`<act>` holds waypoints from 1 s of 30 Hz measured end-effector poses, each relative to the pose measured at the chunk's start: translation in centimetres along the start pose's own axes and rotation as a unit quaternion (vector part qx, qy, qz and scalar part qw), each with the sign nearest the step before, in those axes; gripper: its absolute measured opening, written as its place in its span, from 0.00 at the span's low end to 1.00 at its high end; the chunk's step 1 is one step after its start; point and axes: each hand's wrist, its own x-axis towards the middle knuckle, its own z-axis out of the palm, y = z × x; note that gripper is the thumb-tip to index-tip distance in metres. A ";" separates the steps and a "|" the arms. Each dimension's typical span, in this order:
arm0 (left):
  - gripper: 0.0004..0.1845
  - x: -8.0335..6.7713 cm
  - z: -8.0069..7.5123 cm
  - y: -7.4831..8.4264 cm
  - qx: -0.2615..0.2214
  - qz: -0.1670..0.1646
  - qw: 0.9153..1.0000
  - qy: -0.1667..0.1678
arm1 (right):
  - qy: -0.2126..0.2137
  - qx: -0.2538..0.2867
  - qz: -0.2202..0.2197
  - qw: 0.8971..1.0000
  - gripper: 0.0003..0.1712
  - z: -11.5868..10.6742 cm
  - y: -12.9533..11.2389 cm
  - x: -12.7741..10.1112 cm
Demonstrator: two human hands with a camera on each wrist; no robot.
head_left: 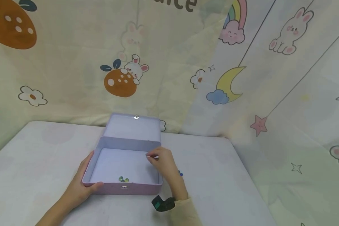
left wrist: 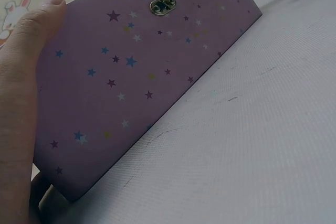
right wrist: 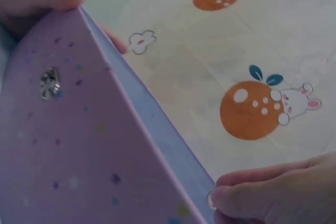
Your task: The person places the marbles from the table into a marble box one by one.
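A lilac tin box (head_left: pixel 142 189) patterned with small stars lies on the table, lid (head_left: pixel 132 128) tipped back. My left hand (head_left: pixel 80 185) grips its front left corner, thumb over the front rim and fingers along the side wall. Inside, near the front wall, lie a few greenish glass marbles (head_left: pixel 126 180). Over the right part of the box, my right hand (head_left: pixel 165 161) has thumb and fingertips pinched together. A small pale glint (right wrist: pixel 211 200) shows at those fingertips; the fingers mostly hide what they pinch. Blue marbles (head_left: pixel 181 174) sit on the table, partly behind the right wrist.
The white-covered table (head_left: pixel 214 188) stretches to both sides of the box. Behind it hangs a printed cloth (head_left: pixel 169 78) with rabbits and oranges. A metal clasp plate (left wrist: pixel 163 5) sits on the box front, and a black band (head_left: pixel 164 204) is at my right wrist.
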 end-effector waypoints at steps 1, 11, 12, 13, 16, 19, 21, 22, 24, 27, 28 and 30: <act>0.58 0.0 0.0 -0.1 0.000 -0.001 1.000 0.000 | -0.009 -0.019 -0.005 1.000 0.06 0.1 -0.2 0.0; 0.58 -0.2 -0.3 0.0 0.000 -0.008 1.000 0.000 | -0.072 -0.183 -0.059 0.979 0.05 2.1 -2.2 0.0; 0.58 -0.2 -0.3 0.1 0.001 -0.007 1.000 0.000 | -0.081 -0.188 -0.062 0.977 0.05 2.3 -2.4 -0.1; 0.58 -0.2 -0.3 0.1 0.002 -0.006 1.000 0.001 | -0.088 -0.195 -0.067 0.975 0.05 2.5 -2.6 -0.1; 0.58 -0.2 -0.4 0.2 0.003 -0.005 1.000 0.002 | -0.112 -0.198 -0.065 0.972 0.05 3.1 -2.9 -0.2; 0.58 -0.2 -0.5 0.3 0.003 -0.006 1.000 0.001 | -0.137 -0.190 -0.057 0.971 0.06 3.3 -3.1 -0.3; 0.58 -0.2 -0.4 0.3 -0.002 -0.004 1.000 -0.001 | -0.156 -0.181 -0.050 0.970 0.06 3.3 -3.0 -0.3; 0.58 -0.2 -0.4 0.3 -0.005 -0.004 1.000 -0.001 | -0.165 -0.177 -0.046 0.969 0.06 3.3 -2.9 -0.3; 0.59 -0.1 -0.3 0.4 -0.009 0.001 1.000 0.000 | -0.182 -0.168 -0.039 0.968 0.05 3.2 -2.7 -0.4; 0.59 0.1 -0.2 0.2 -0.009 0.001 1.000 0.000 | -0.197 -0.163 -0.031 0.966 0.04 3.2 -2.4 -0.4; 0.59 0.1 -0.2 0.2 -0.008 0.002 1.000 0.000 | -0.200 -0.160 -0.029 0.966 0.03 3.2 -2.4 -0.5; 0.59 0.1 -0.2 0.1 -0.008 0.001 1.000 -0.001 | -0.202 -0.153 -0.026 0.967 0.04 3.3 -2.4 -0.5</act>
